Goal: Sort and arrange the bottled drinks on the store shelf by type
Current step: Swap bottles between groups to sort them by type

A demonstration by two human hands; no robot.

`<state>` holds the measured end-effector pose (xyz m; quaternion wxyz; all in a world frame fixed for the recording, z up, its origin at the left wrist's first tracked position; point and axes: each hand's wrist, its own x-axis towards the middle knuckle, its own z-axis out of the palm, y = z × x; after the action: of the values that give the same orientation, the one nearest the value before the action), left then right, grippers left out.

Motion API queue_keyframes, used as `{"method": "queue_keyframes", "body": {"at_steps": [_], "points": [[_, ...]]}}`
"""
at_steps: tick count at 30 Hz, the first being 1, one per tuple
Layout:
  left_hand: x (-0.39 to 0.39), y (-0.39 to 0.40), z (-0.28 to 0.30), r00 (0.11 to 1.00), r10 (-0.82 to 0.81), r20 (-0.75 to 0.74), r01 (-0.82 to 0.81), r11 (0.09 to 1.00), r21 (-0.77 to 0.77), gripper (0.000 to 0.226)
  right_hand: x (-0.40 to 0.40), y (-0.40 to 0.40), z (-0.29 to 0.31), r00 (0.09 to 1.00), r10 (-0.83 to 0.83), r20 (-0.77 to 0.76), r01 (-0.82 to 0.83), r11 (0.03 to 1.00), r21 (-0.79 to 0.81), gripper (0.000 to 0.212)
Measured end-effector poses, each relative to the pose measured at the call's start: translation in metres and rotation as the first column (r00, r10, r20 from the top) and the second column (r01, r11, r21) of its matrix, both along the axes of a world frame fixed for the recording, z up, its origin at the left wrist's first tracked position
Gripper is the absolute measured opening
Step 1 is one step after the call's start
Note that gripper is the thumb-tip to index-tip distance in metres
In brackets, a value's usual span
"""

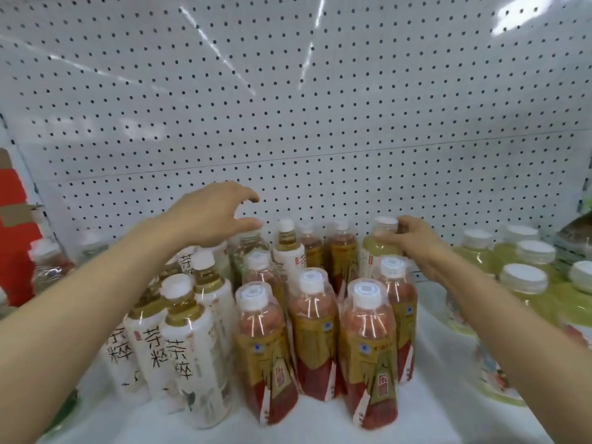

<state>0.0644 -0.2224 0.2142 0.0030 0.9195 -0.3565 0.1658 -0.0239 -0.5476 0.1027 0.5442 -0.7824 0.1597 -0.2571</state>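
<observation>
Several white-labelled tea bottles [195, 341] stand at the left of the white shelf [432, 411]. Beside them, in the middle, stand several red-and-gold labelled bottles [368, 357]. My left hand [211, 216] hovers over the back row with its fingers spread and curved above a clear bottle [248, 248], holding nothing. My right hand [413, 240] grips the neck of a pale yellow-green bottle [376, 251] at the back of the middle group. One white-labelled bottle [288, 251] stands among the red ones at the back.
More pale yellow-green bottles [522, 283] with wide white caps fill the right side. A white pegboard wall [304, 107] closes the back. At the far left are a red carton [12, 219] and a clear bottle [48, 267].
</observation>
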Motion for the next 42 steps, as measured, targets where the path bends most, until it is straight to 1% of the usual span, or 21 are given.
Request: {"method": "queue_keyframes", "body": {"at_steps": [2, 4, 9, 12, 14, 16, 19, 23, 25, 28, 30, 32, 33, 34, 35, 36, 37, 38, 40, 41, 42], "points": [[0.031, 0.001, 0.006, 0.998, 0.063, -0.016, -0.062, 0.997, 0.054, 0.053, 0.003, 0.002, 0.007, 0.997, 0.002, 0.073, -0.002, 1.000, 0.000, 0.034], [0.058, 0.001, 0.009, 0.994, 0.097, -0.048, -0.091, 0.989, 0.114, 0.049, 0.006, 0.008, 0.017, 0.988, -0.010, 0.152, 0.013, 1.000, -0.021, 0.035], [0.102, -0.019, -0.001, 0.982, 0.069, -0.176, -0.027, 0.973, 0.228, 0.039, 0.009, 0.017, 0.038, 0.949, 0.018, 0.314, -0.030, 0.999, 0.032, 0.035], [0.121, -0.032, -0.006, 0.962, 0.036, -0.271, 0.029, 0.972, 0.233, 0.046, 0.011, 0.022, 0.045, 0.933, 0.046, 0.356, -0.053, 0.999, 0.011, 0.024], [0.133, -0.038, -0.012, 0.951, 0.052, -0.304, 0.036, 0.960, 0.278, 0.047, 0.010, 0.026, 0.047, 0.924, 0.062, 0.378, -0.070, 0.998, 0.008, 0.024], [0.143, -0.041, -0.020, 0.947, 0.074, -0.313, 0.028, 0.951, 0.309, 0.049, 0.007, 0.031, 0.049, 0.921, 0.076, 0.381, -0.084, 0.996, 0.003, 0.038], [0.151, -0.042, -0.024, 0.959, 0.042, -0.281, 0.038, 0.961, 0.275, 0.044, 0.003, 0.035, 0.050, 0.929, 0.082, 0.360, -0.080, 0.997, -0.021, 0.062], [0.156, -0.038, -0.022, 0.960, 0.022, -0.280, 0.067, 0.950, 0.304, 0.035, 0.001, 0.035, 0.050, 0.926, 0.093, 0.366, -0.084, 0.996, -0.042, 0.075], [0.156, -0.034, -0.015, 0.960, 0.010, -0.278, 0.081, 0.946, 0.313, 0.038, 0.001, 0.036, 0.053, 0.926, 0.095, 0.366, -0.078, 0.995, -0.061, 0.076], [0.149, -0.021, 0.014, 0.959, -0.037, -0.281, 0.103, 0.969, 0.224, 0.046, -0.001, 0.037, 0.059, 0.910, 0.066, 0.409, -0.049, 0.998, -0.051, 0.078], [0.141, -0.008, 0.039, 0.956, -0.074, -0.282, 0.109, 0.988, 0.110, 0.045, -0.003, 0.038, 0.065, 0.891, 0.047, 0.452, -0.039, 0.999, -0.027, 0.074], [0.132, 0.008, 0.061, 0.952, -0.101, -0.288, 0.079, 0.993, -0.085, 0.042, -0.006, 0.039, 0.071, 0.866, 0.020, 0.499, -0.028, 1.000, 0.009, 0.067], [0.128, 0.015, 0.069, 0.947, -0.123, -0.296, 0.060, 0.975, -0.212, 0.041, -0.008, 0.040, 0.074, 0.853, 0.007, 0.522, -0.026, 0.999, 0.029, 0.064], [0.125, 0.020, 0.076, 0.942, -0.159, -0.296, 0.045, 0.933, -0.356, 0.041, -0.010, 0.041, 0.078, 0.840, -0.001, 0.543, -0.028, 0.999, 0.045, 0.061], [0.121, 0.024, 0.082, 0.938, -0.204, -0.280, 0.033, 0.856, -0.515, 0.041, -0.012, 0.042, 0.081, 0.829, -0.008, 0.559, -0.029, 0.998, 0.056, 0.061], [0.116, 0.025, 0.086, 0.935, -0.258, -0.244, 0.030, 0.742, -0.670, 0.039, -0.014, 0.042, 0.085, 0.820, -0.015, 0.572, -0.029, 0.997, 0.067, 0.062], [0.110, 0.026, 0.089, 0.932, -0.311, -0.186, 0.039, 0.597, -0.801, 0.037, -0.015, 0.042, 0.089, 0.813, -0.025, 0.582, -0.028, 0.996, 0.081, 0.061], [0.104, 0.026, 0.093, 0.928, -0.355, -0.109, 0.064, 0.442, -0.895, 0.033, -0.017, 0.041, 0.092, 0.805, -0.036, 0.592, -0.025, 0.995, 0.094, 0.059], [0.088, 0.026, 0.100, 0.906, -0.418, 0.071, 0.146, 0.151, -0.978, 0.024, -0.021, 0.040, 0.100, 0.788, -0.064, 0.613, 0.001, 0.995, 0.103, 0.048], [0.080, 0.027, 0.105, 0.894, -0.422, 0.154, 0.190, 0.043, -0.981, 0.021, -0.024, 0.040, 0.103, 0.776, -0.079, 0.626, 0.020, 0.995, 0.100, 0.042], [0.070, 0.028, 0.109, 0.885, -0.410, 0.222, 0.229, -0.032, -0.973, 0.020, -0.028, 0.040, 0.107, 0.763, -0.089, 0.640, 0.036, 0.995, 0.096, 0.038]]}}
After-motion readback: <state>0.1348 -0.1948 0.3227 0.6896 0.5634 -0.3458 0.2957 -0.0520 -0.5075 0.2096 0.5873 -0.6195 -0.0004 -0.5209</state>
